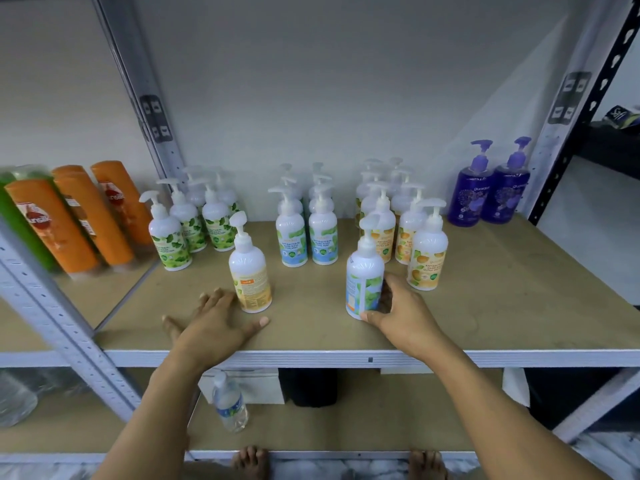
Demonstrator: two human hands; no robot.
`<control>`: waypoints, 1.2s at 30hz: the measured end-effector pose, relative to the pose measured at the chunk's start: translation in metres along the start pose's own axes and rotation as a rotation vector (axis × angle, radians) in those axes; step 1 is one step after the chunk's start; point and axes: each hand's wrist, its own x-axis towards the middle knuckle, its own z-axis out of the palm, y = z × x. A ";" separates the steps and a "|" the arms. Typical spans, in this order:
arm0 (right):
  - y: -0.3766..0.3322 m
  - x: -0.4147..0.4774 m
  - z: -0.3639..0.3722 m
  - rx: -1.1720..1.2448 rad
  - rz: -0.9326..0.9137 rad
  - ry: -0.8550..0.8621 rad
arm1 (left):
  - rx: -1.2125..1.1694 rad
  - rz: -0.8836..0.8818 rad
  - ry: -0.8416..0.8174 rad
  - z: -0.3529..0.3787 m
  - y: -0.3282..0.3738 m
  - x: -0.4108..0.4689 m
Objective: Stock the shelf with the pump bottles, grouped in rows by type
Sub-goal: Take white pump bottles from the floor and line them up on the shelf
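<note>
Left hand [212, 326] lies splayed flat beside the orange-label bottle [250, 271]; right hand [406, 314] grips the blue-label bottle [363, 276].

Glossy plastic bottles [323, 237] on matt, seemingly wooden shelf [485, 289].

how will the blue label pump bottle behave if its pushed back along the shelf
The blue-label pump bottle stands tall on a narrow base, so a high push would likely tip it. Its glossy plastic body looks rigid and probably a bit slippery; the right hand grips it low. The matte shelf board may make it drag rather than glide.
</note>
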 end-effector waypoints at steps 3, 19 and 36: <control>-0.005 0.015 0.014 0.002 -0.028 0.011 | 0.060 0.016 -0.012 0.000 -0.004 0.002; -0.005 0.084 0.047 -0.096 -0.047 0.039 | 0.061 0.147 -0.033 0.002 -0.010 0.022; -0.015 0.083 0.056 -0.251 0.001 0.095 | 0.058 0.136 -0.023 0.007 -0.011 0.019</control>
